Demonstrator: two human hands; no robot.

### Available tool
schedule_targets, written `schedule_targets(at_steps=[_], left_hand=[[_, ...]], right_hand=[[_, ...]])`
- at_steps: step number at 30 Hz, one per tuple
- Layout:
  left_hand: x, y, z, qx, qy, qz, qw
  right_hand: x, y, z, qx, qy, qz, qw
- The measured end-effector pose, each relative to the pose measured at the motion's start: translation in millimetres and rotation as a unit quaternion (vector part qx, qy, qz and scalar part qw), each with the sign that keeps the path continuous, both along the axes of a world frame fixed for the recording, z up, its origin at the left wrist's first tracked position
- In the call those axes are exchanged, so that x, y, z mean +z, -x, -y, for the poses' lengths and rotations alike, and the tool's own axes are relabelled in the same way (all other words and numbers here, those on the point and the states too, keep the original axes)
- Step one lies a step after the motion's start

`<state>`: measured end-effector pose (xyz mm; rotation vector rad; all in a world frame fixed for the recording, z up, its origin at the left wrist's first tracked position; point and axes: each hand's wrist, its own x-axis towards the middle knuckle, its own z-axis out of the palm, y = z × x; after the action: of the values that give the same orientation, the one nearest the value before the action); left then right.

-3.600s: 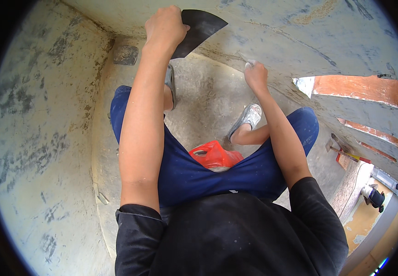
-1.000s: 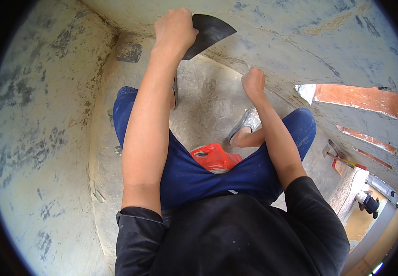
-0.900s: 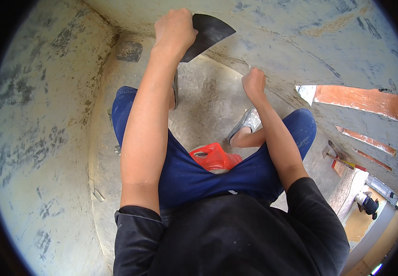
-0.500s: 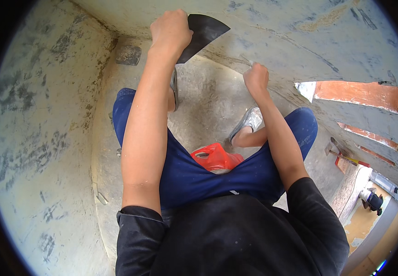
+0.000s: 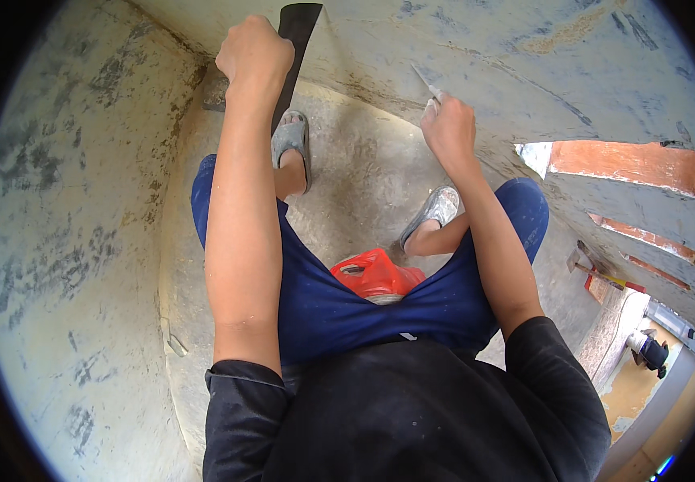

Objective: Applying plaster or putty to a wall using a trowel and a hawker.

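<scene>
Dark sheet (image 5: 299,36) on the left, thin tool (image 5: 428,86) on the right, both by the front wall (image 5: 363,40)

I have the left hand (image 5: 255,52) raised, its grip clamped on the dark sheet, which shows narrow, nearly from its edge. The right hand (image 5: 449,128) has its grip closed around the thin tool, whose point aims up and to the left; whether it touches the wall, I cannot tell. I judge the step in hand to be positioning these two things at the wall. The next move, in my opinion, calls for a steady wrist and control of the sheet's angle.

Between the knees sits a red plastic bag (image 5: 380,275), partly hidden by blue trousers (image 5: 363,321). A dark block (image 5: 214,96) lies in the corner, partly behind the left forearm (image 5: 243,225). The side wall (image 5: 74,201) seems to limit the left elbow. At right, well apart, is a red-and-yellow tool (image 5: 625,283).
</scene>
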<state>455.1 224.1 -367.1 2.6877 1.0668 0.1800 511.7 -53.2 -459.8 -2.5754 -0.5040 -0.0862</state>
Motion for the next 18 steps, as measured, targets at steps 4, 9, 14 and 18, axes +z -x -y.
schedule_targets(at_steps=[4, 9, 14, 18], left_hand=[[7, 0, 6, -0.002, 0.019, 0.025, 1.0], [0, 7, -2, -0.001, 0.011, 0.026, 1.0], [-2, 10, -5, -0.007, 0.003, 0.022, 1.0], [-3, 11, -2, -0.007, 0.009, 0.007, 1.0]], right_hand=[[-18, -17, -8, 0.016, 0.022, -0.015, 1.0], [-30, -1, -21, -0.013, 0.031, 0.0, 0.999], [-20, -10, -27, -0.007, 0.03, -0.017, 0.999], [-19, -3, -33, 0.006, 0.022, -0.05, 0.999]])
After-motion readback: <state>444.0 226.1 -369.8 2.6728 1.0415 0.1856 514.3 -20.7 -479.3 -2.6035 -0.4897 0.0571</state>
